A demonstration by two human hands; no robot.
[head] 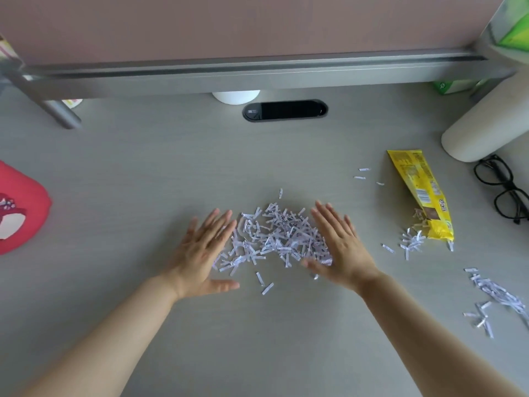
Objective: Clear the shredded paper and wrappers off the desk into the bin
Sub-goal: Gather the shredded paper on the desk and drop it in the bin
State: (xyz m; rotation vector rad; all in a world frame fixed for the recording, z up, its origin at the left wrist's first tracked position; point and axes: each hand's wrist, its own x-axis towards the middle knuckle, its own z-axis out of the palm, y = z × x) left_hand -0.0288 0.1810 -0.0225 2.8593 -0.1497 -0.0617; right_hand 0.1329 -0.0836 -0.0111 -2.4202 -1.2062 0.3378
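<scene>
left hand [200,250] and right hand [340,247] flat, fingers spread | flanking shredded-paper pile [274,239] to rake it together | yellow snack wrapper [423,193] lies apart

bare desk [143,167] along near edge and left of centre, wrapper [423,193], glasses [503,190], lamp base [483,130] crowding right edge
</scene>
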